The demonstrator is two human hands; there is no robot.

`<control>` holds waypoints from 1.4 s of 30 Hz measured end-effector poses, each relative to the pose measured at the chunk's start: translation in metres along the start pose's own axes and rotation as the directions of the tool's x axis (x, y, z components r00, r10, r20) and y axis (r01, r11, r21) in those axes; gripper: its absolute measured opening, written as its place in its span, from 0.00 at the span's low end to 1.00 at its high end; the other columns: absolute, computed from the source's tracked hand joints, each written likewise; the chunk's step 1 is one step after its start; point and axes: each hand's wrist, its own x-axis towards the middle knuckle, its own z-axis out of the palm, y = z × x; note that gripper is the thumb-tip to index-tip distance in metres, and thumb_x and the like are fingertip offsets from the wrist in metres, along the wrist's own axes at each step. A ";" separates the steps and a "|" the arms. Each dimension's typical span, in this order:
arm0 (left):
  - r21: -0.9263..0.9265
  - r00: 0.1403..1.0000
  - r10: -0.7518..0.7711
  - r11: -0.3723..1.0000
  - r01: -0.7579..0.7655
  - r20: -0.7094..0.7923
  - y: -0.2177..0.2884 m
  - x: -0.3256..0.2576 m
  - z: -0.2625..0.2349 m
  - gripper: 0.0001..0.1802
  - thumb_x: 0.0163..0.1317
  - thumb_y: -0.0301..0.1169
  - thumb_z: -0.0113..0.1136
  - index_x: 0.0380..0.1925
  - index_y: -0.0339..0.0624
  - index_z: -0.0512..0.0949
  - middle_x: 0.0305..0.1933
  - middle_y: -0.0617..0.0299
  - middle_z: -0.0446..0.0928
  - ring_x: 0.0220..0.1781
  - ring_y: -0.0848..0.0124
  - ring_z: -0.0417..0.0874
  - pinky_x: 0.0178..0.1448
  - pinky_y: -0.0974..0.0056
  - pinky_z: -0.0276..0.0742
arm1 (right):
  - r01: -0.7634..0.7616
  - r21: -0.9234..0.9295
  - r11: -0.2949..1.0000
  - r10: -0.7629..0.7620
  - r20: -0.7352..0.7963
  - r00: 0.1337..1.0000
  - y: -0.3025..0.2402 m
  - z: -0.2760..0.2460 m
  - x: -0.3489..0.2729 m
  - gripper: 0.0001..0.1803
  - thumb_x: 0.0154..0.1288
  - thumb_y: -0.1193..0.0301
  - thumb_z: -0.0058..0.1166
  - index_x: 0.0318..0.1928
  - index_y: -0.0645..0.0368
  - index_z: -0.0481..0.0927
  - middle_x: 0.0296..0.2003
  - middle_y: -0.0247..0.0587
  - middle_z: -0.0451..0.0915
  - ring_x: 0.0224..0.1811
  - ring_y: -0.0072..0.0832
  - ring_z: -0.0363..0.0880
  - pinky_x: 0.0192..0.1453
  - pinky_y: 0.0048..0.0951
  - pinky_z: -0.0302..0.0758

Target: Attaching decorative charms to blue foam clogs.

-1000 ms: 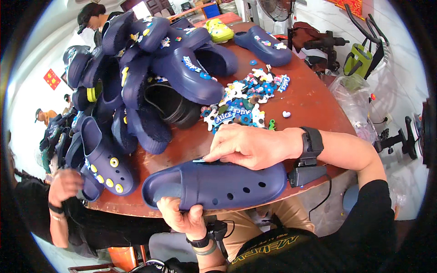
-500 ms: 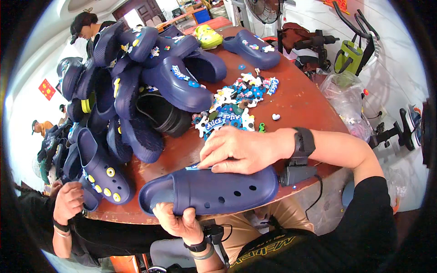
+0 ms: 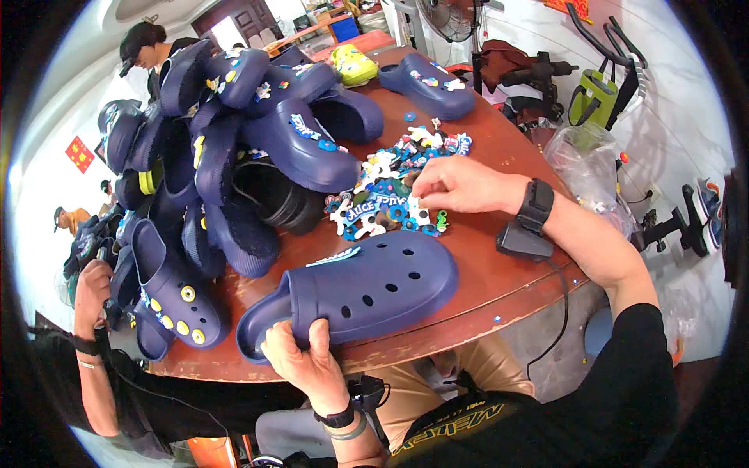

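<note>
Left hand (image 3: 300,359): fingers curled over the heel rim of the navy clog (image 3: 355,292), holding it at the near table edge.
Right hand (image 3: 460,183): fingertips narrowed, pinched down into the charm pile (image 3: 398,195); whether a charm is between them cannot be told.
Key relation: clog lies below and to the left of the right fingertips, near but apart; charm pile lies directly under them.
Clog axis: long axis runs left to right, heel at the left fingers, toe pointing right.
Nearer hand: left for the clog, right for the charms.
Clog appearance: dark blue, perforated upper, one pale strip-shaped charm near the collar.
Table (image 3: 499,281): round, reddish-brown.
Surroundings: heap of navy clogs (image 3: 226,140) beyond the left hand.
</note>
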 end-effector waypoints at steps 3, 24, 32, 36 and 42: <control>-0.008 0.995 0.061 0.998 -0.061 -0.074 -0.009 -0.006 0.003 0.19 0.57 0.39 0.68 0.34 0.37 0.71 0.29 0.55 0.66 0.34 0.56 0.65 0.42 0.55 0.62 | 0.151 -0.142 0.978 -0.156 -0.024 0.987 -0.008 0.009 -0.003 0.19 0.58 0.65 0.63 0.48 0.58 0.81 0.39 0.48 0.77 0.45 0.44 0.78 0.49 0.39 0.75; -0.017 0.992 0.083 0.996 -0.085 -0.095 -0.011 -0.010 0.001 0.21 0.57 0.42 0.67 0.35 0.37 0.70 0.30 0.53 0.67 0.35 0.54 0.66 0.44 0.54 0.63 | -0.113 -0.357 0.927 0.104 -0.043 0.994 0.012 -0.004 -0.012 0.17 0.58 0.64 0.61 0.45 0.61 0.79 0.38 0.47 0.77 0.44 0.42 0.77 0.48 0.41 0.72; 0.010 0.989 0.103 0.995 -0.103 -0.107 -0.009 -0.008 0.001 0.23 0.56 0.47 0.68 0.31 0.38 0.72 0.29 0.54 0.67 0.34 0.54 0.66 0.41 0.55 0.62 | -0.031 -0.330 0.944 -0.060 -0.262 0.963 0.008 -0.001 -0.004 0.10 0.65 0.69 0.53 0.42 0.61 0.82 0.38 0.49 0.80 0.45 0.45 0.78 0.48 0.43 0.74; 0.026 0.994 0.106 0.994 -0.105 -0.036 -0.010 -0.005 0.003 0.23 0.54 0.45 0.69 0.35 0.38 0.72 0.31 0.55 0.70 0.35 0.54 0.67 0.41 0.55 0.63 | 0.275 -0.144 0.951 -0.310 -0.392 0.866 -0.039 0.005 -0.004 0.12 0.68 0.70 0.52 0.48 0.59 0.81 0.38 0.46 0.80 0.44 0.42 0.77 0.50 0.38 0.73; 0.049 0.995 0.102 0.994 -0.102 0.003 -0.005 -0.001 -0.004 0.22 0.52 0.42 0.71 0.35 0.39 0.72 0.30 0.56 0.70 0.33 0.56 0.67 0.39 0.56 0.62 | 0.553 0.044 0.832 -0.548 -0.087 0.832 -0.078 0.021 -0.012 0.17 0.59 0.76 0.61 0.50 0.59 0.80 0.45 0.42 0.77 0.45 0.38 0.75 0.50 0.36 0.72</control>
